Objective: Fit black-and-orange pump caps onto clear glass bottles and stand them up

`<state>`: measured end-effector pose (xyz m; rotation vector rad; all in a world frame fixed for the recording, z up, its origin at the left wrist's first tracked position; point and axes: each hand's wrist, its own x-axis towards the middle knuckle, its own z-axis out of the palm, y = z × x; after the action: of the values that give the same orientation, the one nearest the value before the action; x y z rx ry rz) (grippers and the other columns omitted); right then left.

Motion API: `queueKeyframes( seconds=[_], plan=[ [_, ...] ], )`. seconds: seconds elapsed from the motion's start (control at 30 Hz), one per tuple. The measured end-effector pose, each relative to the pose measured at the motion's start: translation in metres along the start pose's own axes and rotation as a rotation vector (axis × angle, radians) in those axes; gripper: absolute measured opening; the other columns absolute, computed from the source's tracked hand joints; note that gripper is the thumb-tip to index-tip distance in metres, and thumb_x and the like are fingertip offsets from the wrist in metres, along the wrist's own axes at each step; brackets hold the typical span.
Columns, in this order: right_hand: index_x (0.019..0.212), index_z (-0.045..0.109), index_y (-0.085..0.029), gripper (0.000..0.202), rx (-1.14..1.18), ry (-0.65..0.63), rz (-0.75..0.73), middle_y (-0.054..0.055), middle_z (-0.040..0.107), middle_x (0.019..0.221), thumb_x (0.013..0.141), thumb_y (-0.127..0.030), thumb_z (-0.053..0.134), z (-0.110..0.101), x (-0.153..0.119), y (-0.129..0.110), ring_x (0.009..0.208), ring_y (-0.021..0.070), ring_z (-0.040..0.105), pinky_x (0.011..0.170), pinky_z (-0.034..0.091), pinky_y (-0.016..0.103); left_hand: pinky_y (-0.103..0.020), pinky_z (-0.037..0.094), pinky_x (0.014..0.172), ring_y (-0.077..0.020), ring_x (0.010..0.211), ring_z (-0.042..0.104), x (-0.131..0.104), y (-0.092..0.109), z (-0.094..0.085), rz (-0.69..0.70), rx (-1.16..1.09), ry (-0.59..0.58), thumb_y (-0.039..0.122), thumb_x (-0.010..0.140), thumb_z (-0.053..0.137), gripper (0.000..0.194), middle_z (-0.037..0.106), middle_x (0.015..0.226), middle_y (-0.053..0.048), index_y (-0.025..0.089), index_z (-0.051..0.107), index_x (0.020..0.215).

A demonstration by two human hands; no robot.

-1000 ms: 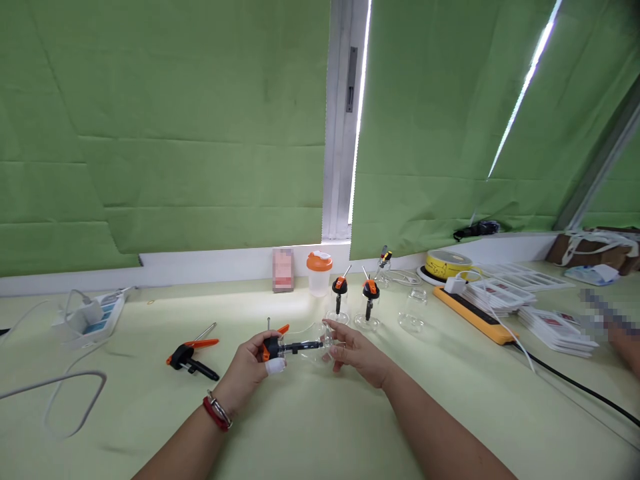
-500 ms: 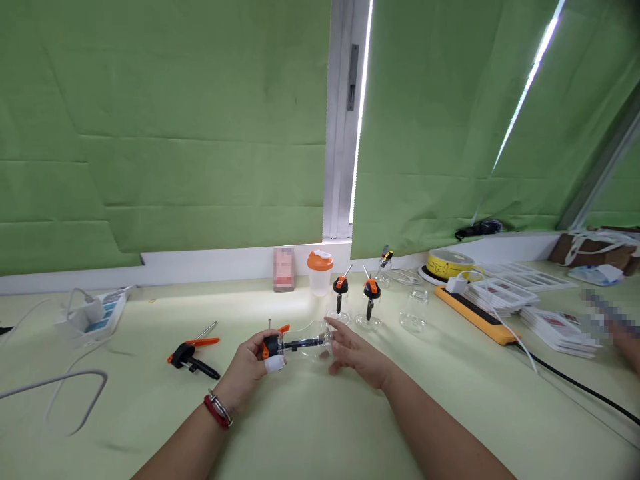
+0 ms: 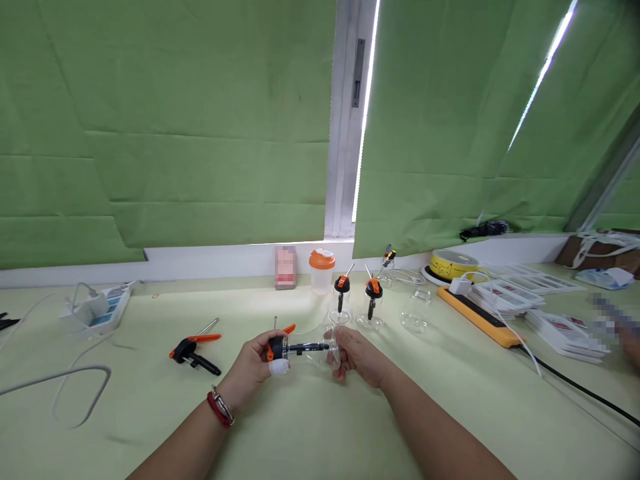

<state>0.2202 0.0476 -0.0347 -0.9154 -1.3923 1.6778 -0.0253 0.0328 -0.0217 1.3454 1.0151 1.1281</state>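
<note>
My left hand (image 3: 253,371), with a white bandage on one finger, grips the black and orange pump head (image 3: 276,347) of a sprayer. Its black tube reaches to the right into a clear plastic bottle (image 3: 320,348) that lies on its side. My right hand (image 3: 356,355) is closed around that bottle's base end. Both hands hover just above the pale green table (image 3: 310,427).
A loose black and orange pump (image 3: 193,351) lies to the left. Behind stand two bottles fitted with pumps (image 3: 355,301), an empty clear bottle (image 3: 416,310), an orange-lidded cup (image 3: 321,271) and a yellow reel (image 3: 453,264). A power strip (image 3: 97,308) and cables lie left; card stacks (image 3: 565,327) right.
My right hand has closed around the bottle's end, its fingers were spread before. The view shifted slightly to the left and down.
</note>
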Motion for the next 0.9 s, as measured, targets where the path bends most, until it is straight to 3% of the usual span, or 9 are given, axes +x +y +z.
queueKeyframes(
  seconds=[0.13, 0.23, 0.33, 0.4, 0.47, 0.57, 0.67, 0.8, 0.9],
  plan=[
    [0.104, 0.051, -0.015, 0.058, -0.01, -0.008, 0.062, 0.005, 0.062, 0.071, 0.081, -0.067, 0.038, -0.001, 0.002, 0.004, 0.049, 0.0163, 0.061, 0.041, 0.046, 0.026, -0.025, 0.047, 0.072, -0.0152, 0.081, 0.054, 0.0, 0.0, -0.001, -0.007, 0.022, 0.011, 0.013, 0.053, 0.078, 0.047, 0.061, 0.09, -0.003, 0.018, 0.064, 0.097],
    [0.12, 0.049, -0.018, 0.058, 0.016, 0.008, 0.018, 0.011, 0.063, 0.097, 0.08, -0.061, 0.049, -0.001, -0.001, 0.0, 0.072, 0.0192, 0.065, 0.055, 0.052, 0.031, -0.025, 0.047, 0.072, -0.015, 0.08, 0.055, 0.0, -0.001, -0.002, -0.015, 0.017, 0.036, 0.014, 0.053, 0.078, 0.046, 0.062, 0.091, -0.003, 0.019, 0.064, 0.097],
    [0.135, 0.036, -0.027, 0.068, 0.024, -0.001, -0.049, 0.011, 0.046, 0.129, 0.076, -0.046, 0.065, -0.001, -0.005, -0.005, 0.093, 0.0198, 0.061, 0.074, 0.052, 0.036, -0.025, 0.047, 0.072, -0.0149, 0.08, 0.056, 0.001, 0.0, -0.003, -0.028, 0.007, 0.069, 0.016, 0.053, 0.078, 0.047, 0.063, 0.093, -0.003, 0.019, 0.063, 0.097],
    [0.136, 0.034, -0.03, 0.075, -0.009, -0.026, -0.083, 0.011, 0.039, 0.135, 0.072, -0.038, 0.072, -0.002, -0.006, -0.007, 0.096, 0.0195, 0.059, 0.08, 0.05, 0.037, -0.026, 0.047, 0.072, -0.015, 0.08, 0.056, 0.001, 0.001, -0.003, -0.031, 0.0, 0.08, 0.016, 0.052, 0.079, 0.048, 0.063, 0.094, -0.003, 0.019, 0.063, 0.098],
    [0.135, 0.036, -0.029, 0.074, -0.035, -0.033, -0.105, 0.01, 0.044, 0.129, 0.071, -0.036, 0.073, -0.003, -0.007, -0.007, 0.092, 0.0191, 0.06, 0.078, 0.05, 0.037, -0.026, 0.047, 0.072, -0.015, 0.08, 0.055, 0.001, 0.002, -0.003, -0.03, -0.006, 0.075, 0.017, 0.052, 0.079, 0.05, 0.063, 0.093, -0.003, 0.019, 0.063, 0.099],
    [0.131, 0.042, -0.023, 0.064, -0.032, -0.036, -0.092, 0.007, 0.058, 0.101, 0.076, -0.042, 0.067, -0.002, -0.006, -0.006, 0.078, 0.0174, 0.062, 0.07, 0.051, 0.035, -0.026, 0.047, 0.072, -0.0151, 0.079, 0.055, 0.0, 0.003, -0.002, -0.016, 0.007, 0.048, 0.017, 0.052, 0.079, 0.049, 0.062, 0.093, -0.004, 0.019, 0.063, 0.098],
    [0.119, 0.051, -0.016, 0.053, -0.037, -0.041, -0.048, 0.004, 0.061, 0.08, 0.08, -0.052, 0.056, 0.0, -0.005, -0.006, 0.063, 0.0146, 0.061, 0.059, 0.05, 0.031, -0.026, 0.046, 0.069, -0.015, 0.078, 0.054, -0.001, 0.003, -0.001, -0.005, 0.028, 0.027, 0.016, 0.052, 0.078, 0.047, 0.061, 0.091, -0.003, 0.018, 0.063, 0.097],
    [0.11, 0.056, -0.014, 0.055, -0.103, -0.013, 0.008, 0.006, 0.062, 0.077, 0.081, -0.06, 0.048, 0.002, -0.005, -0.008, 0.056, 0.0147, 0.06, 0.052, 0.048, 0.029, -0.025, 0.046, 0.068, -0.0141, 0.076, 0.053, 0.0, 0.003, -0.001, -0.009, 0.031, 0.02, 0.016, 0.053, 0.077, 0.046, 0.06, 0.087, -0.002, 0.018, 0.063, 0.097],
    [0.122, 0.051, -0.016, 0.058, -0.128, 0.042, -0.036, 0.011, 0.061, 0.096, 0.08, -0.056, 0.053, 0.0, -0.006, -0.01, 0.074, 0.0173, 0.06, 0.062, 0.05, 0.031, -0.026, 0.046, 0.07, -0.0144, 0.077, 0.053, 0.001, 0.001, -0.002, -0.001, 0.03, 0.03, 0.016, 0.053, 0.077, 0.046, 0.061, 0.088, -0.002, 0.018, 0.063, 0.097]
  ],
)
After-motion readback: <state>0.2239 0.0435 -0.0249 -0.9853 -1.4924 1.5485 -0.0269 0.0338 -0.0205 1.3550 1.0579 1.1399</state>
